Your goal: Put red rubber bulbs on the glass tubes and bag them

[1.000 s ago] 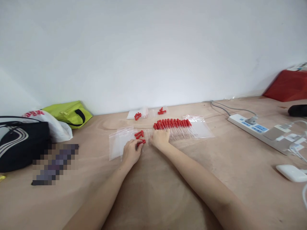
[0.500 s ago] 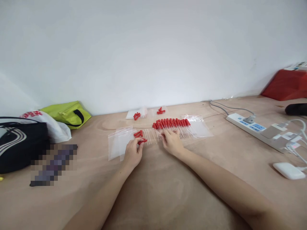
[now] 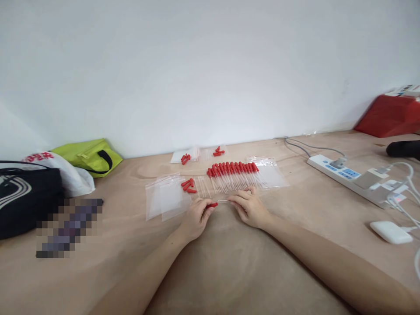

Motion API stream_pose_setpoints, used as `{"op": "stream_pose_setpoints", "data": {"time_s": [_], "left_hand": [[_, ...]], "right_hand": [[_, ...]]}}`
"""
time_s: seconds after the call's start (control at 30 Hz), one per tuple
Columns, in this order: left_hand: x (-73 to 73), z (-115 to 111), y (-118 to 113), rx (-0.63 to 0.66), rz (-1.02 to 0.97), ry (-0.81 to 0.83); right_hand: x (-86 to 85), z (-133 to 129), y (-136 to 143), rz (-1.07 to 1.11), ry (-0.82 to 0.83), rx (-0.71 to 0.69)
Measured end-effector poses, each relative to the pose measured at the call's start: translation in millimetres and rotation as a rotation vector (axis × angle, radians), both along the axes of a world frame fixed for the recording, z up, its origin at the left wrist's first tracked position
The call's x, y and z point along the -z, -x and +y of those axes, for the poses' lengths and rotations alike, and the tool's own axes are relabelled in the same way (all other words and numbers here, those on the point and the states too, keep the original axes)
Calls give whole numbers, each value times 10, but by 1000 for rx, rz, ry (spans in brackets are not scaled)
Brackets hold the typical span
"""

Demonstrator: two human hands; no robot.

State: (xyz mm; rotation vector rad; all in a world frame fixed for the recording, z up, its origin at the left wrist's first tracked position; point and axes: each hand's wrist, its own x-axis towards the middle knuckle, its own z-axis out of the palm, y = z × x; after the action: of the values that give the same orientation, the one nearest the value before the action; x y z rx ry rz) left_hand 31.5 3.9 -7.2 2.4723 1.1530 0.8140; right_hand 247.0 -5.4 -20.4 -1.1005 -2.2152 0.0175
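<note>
My left hand pinches a red rubber dropper bulb. A thin clear dropper tube is in the fingers of my right hand, its free end at or close to the bulb's mouth; I cannot tell whether it is inside. Behind my hands lies a row of droppers, red bulbs on clear tubes, side by side. Several bare tubes lie left of that row. Beside them, loose red bulbs rest near clear zip bags.
More red bulbs lie on bags by the wall, with another small pile to their right. A power strip with cables and a white charger stand right. A black bag and a lime bag are left.
Both hands have come nearer to me and closer together. My right hand has drawn the tube away from the row, and my left hand has brought the bulb right, up to it.
</note>
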Motion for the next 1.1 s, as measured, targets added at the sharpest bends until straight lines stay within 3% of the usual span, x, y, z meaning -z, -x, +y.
{"op": "stream_pose_setpoints", "data": {"time_s": [0.53, 0.8, 1.1], "left_hand": [[-22, -5, 0, 15, -43, -41], [-11, -6, 4, 83, -36, -74], [11, 0, 4, 81, -16, -153]], "right_hand": [[17, 19, -11, -64, 1, -105], [-20, 42, -2, -48, 13, -134], [-9, 7, 43, -111, -124, -97]]}}
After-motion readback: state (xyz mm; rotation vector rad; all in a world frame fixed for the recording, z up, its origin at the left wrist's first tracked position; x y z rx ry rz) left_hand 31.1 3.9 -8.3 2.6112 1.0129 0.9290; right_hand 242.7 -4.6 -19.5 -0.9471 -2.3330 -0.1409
